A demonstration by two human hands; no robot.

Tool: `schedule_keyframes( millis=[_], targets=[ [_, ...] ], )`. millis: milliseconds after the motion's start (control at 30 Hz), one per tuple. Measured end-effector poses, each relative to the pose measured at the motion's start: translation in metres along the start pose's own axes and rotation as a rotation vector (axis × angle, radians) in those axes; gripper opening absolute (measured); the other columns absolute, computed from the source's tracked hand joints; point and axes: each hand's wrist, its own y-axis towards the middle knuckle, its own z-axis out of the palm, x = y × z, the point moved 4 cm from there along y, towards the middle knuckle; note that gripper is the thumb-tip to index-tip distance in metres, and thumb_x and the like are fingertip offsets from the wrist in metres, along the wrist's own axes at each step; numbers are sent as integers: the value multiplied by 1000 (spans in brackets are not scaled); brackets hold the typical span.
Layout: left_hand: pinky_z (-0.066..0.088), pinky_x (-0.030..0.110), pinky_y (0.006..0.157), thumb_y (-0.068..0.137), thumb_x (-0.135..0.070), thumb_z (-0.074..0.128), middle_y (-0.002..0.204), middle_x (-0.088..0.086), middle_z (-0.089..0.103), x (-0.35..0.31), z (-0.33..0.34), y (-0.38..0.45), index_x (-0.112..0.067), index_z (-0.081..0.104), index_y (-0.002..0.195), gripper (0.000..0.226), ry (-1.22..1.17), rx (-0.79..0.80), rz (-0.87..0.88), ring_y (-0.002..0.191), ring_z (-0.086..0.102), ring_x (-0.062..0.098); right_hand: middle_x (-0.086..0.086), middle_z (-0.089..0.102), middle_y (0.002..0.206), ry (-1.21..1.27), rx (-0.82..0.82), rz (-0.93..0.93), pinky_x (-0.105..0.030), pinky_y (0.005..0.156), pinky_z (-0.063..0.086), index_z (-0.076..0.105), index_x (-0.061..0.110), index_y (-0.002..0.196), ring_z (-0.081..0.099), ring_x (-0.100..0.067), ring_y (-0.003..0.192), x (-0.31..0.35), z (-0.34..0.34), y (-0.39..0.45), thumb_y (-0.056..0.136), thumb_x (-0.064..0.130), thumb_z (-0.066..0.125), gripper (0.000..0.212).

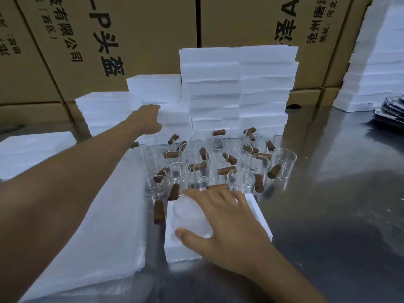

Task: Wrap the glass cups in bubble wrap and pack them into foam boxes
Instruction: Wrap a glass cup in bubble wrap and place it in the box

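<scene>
Two hands are at work over a steel tabletop [328, 171]. The right hand [220, 221] lies spread, fingers nearly straight, on a bubble-wrapped cup [192, 219] that sits in an open foam box [181, 250] near the front edge. The left hand [146, 119] is stretched far forward to a stack of foam boxes [140, 101] at the back; its fingers are hidden behind the hand, so I cannot tell whether it grips one. Many bare glass cups [218, 158] with brown wooden handles stand crowded between the open box and the stacks, some touching. A taller foam pile [238, 88] rises behind them. Sheets of bubble wrap [94, 237] lie under the left forearm, beside the open box. One more foam piece [32, 152] rests at the far left. Cardboard cartons [131, 29] with printed characters form the back wall, and another foam stack [376, 62] stands at the right
</scene>
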Motion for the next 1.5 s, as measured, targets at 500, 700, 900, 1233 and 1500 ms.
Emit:
schedule_keyframes(
  millis=[500,700,900,1233,1500],
  targets=[
    [46,41,83,93,-31,66,126,17,57,-8,10,16,-5,45,132,52,548,-196,91,117,51,34,26,39,144,17,4,4,-40,120,9,16,53,144,27,-3,136,-2,0,1,81,83,30,72],
    [42,38,79,96,-18,60,121,17,61,-4,16,24,-3,49,126,35,532,-209,3,118,50,34,26,40,142,16,12,-5,-36,116,8,16,54,142,30,-2,134,-2,1,4,79,85,32,72],
    [43,40,77,94,-21,60,111,18,63,-7,0,14,-1,54,116,31,520,-258,93,116,48,34,27,42,139,-2,2,-7,-37,118,13,19,51,144,31,0,132,-4,1,2,80,84,31,73],
    [48,45,79,86,-24,65,104,20,62,-11,-46,-24,-3,60,114,35,345,-279,116,114,47,34,28,35,146,8,-8,-26,-35,118,15,15,49,149,25,1,138,-3,-1,0,82,81,37,78],
    [54,42,83,82,-38,71,109,7,66,-21,-105,-90,-11,67,116,43,232,-171,115,101,58,30,25,31,153,122,-178,111,-34,112,16,22,50,148,23,5,132,-7,-25,-9,66,100,32,97]
  ],
)
